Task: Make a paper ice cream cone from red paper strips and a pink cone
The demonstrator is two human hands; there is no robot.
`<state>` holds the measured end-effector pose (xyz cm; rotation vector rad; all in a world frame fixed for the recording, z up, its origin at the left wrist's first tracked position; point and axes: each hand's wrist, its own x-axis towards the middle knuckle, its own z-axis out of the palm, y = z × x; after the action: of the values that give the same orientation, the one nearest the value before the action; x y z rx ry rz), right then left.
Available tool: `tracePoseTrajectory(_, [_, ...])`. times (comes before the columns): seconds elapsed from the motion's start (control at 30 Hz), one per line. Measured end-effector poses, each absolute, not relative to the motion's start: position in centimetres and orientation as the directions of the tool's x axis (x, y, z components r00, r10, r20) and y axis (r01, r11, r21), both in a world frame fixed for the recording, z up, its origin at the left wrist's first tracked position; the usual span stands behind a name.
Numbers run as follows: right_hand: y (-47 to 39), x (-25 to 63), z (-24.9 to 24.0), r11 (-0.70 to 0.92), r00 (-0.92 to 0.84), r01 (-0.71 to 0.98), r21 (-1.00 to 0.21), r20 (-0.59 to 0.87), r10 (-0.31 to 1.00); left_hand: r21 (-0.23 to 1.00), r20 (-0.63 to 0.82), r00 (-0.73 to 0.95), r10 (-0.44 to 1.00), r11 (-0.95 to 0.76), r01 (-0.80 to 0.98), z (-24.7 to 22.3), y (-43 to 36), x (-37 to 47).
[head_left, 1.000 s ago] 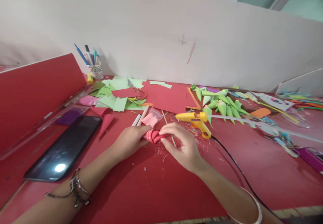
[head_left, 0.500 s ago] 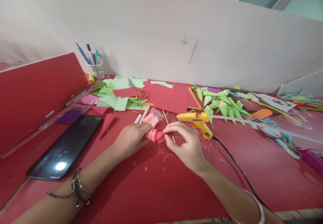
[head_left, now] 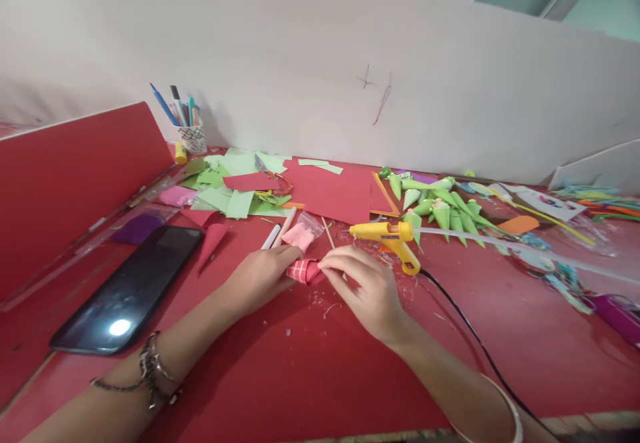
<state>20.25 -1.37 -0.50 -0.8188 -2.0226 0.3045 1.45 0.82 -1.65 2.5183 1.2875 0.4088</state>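
A small red paper piece with white lines (head_left: 301, 271), rolled or folded, is held between both hands over the red table (head_left: 310, 376). My left hand (head_left: 263, 275) is closed round its left end. The fingertips of my right hand (head_left: 367, 290) pinch its right edge. Just behind the piece lie a small plastic bag with pink contents (head_left: 301, 235), a white marker (head_left: 271, 237) and a thin stick (head_left: 328, 233). A yellow glue gun (head_left: 387, 233) with a long clear glue stick rests to the right of my right hand.
A black phone (head_left: 130, 290) and a red paper cone (head_left: 212, 243) lie at left. Green paper scraps (head_left: 217, 200), scissors (head_left: 267, 168) and red sheets (head_left: 330, 193) are behind. Green paper cones (head_left: 443, 213) are piled back right. A pen cup (head_left: 193, 138) stands by the wall.
The fingertips of my right hand have moved slightly left along the red piece and closed together on its edge. My left hand has shifted slightly.
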Motion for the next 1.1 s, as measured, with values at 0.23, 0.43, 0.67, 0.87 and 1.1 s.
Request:
tracePoseTrajectory(0.23, [-1.60,20.03,-0.64,0.769,-0.405,0.427,-0.476,0.660,0.633,0.389,0.105,0.567,0.817,-0.559,0.733,-1.27,0.50,1.69])
tracePoseTrajectory(0.43, [-1.52,19.77,-0.71,0.741,-0.348,0.408,-0.533,0.659,0.667,0.489,0.133,0.582,0.803,-0.564,0.666,-1.59,0.60,1.84])
tracePoseTrajectory(0.67, [-1.49,19.87,-0.22,0.688,-0.336,0.348,-0.637,0.600,0.726,0.639,0.095,0.605,0.791,-0.514,0.572,-1.48,0.68,1.96])
tracePoseTrajectory(0.87, [-1.46,20.05,-0.01,0.692,-0.353,0.313,-0.650,0.597,0.720,0.780,0.048,0.595,0.802,-0.402,0.480,-1.39,0.65,1.94])
tracePoseTrajectory(1.1, [-1.78,19.72,-0.75,0.580,-0.235,0.197,-0.790,0.536,0.811,0.822,0.027,0.586,0.810,-0.351,0.448,-1.15,0.39,1.84])
